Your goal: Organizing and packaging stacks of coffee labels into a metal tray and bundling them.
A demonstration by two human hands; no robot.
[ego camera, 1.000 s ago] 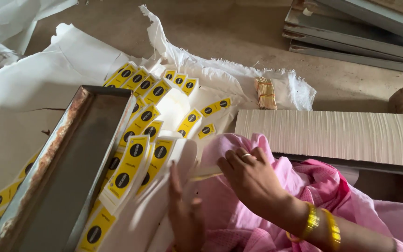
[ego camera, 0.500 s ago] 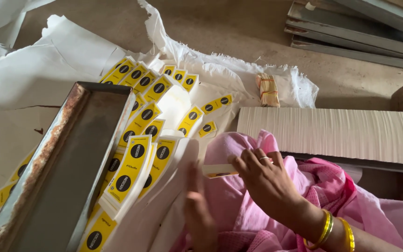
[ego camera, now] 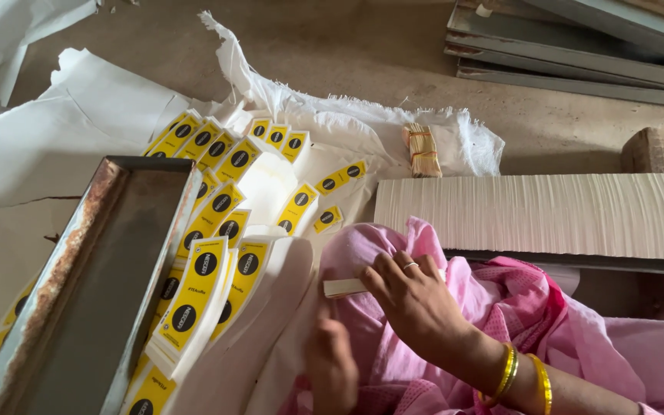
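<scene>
**Right hand pinching a thin white card stack over pink cloth**

- Right hand (ego camera: 416,300): fingers curled, closed on the end of a thin stack of white cards (ego camera: 345,287); ring on one finger, gold bangles (ego camera: 524,376) at the wrist.
- Card stack sits just above the lap, over the pink cloth (ego camera: 501,300), lying roughly flat, free end pointing toward the label bundles.
- Left hand (ego camera: 332,365): low in frame, blurred, just below the card stack. Can't tell whether it grips anything or how far open it is.
- Left of the hands: bundles of yellow labels with black circles (ego camera: 194,296), fanned out on white sacking (ego camera: 78,131) on the floor.
- Rusty metal tray (ego camera: 94,284) at the far left, tilted, overlapping the labels.
- Behind the hands: long row of white cards on edge (ego camera: 539,215).
- Small banded bundle (ego camera: 422,150) lies on the sacking further back.
- Grey metal strips (ego camera: 578,54) stacked top right.
</scene>
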